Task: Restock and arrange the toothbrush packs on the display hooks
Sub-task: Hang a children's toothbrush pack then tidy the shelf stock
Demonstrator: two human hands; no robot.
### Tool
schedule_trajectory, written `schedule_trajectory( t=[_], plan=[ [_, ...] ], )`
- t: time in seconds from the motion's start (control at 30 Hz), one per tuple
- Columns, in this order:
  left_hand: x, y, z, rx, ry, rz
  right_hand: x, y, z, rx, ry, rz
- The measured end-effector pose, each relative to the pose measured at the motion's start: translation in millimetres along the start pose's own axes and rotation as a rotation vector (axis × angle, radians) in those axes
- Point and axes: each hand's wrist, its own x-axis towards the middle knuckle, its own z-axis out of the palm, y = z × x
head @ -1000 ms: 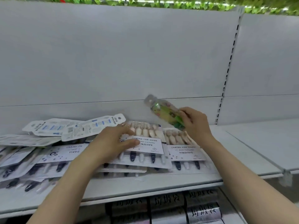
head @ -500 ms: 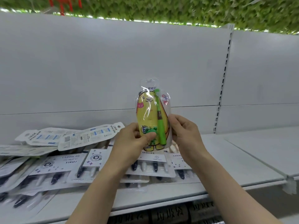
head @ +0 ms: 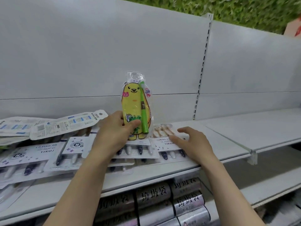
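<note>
White shelf (head: 162, 175) carries flat multi-packs (head: 138, 150), overlapping, none hung; no hooks in view. Yellow bear toothbrush pack (head: 136, 108) held upright above them, hang hole at top. Left hand (head: 114, 134) pinches its lower edge, thumb in front. Right hand (head: 193, 144) fingers spread, hovering over the packs. Advice: keep hang hole uppermost, steady the top with the free hand

Two bare forearms reach in from the bottom edge, with no sleeves, watch, bracelet or gloves on any part that shows. The left hand (head: 114, 134) and the right hand (head: 193, 144) carry no rings on the visible fingers (head: 175, 139). The nails that can be seen look short and unpainted
</note>
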Motion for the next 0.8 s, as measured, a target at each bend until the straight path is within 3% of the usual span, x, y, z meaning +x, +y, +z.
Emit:
schedule_trajectory(
  t=[0.8],
  plan=[
    [-1,0,1,0.016,0.030,0.045,-8,-18,-2,0.506,-0.004,0.084]
  ],
)
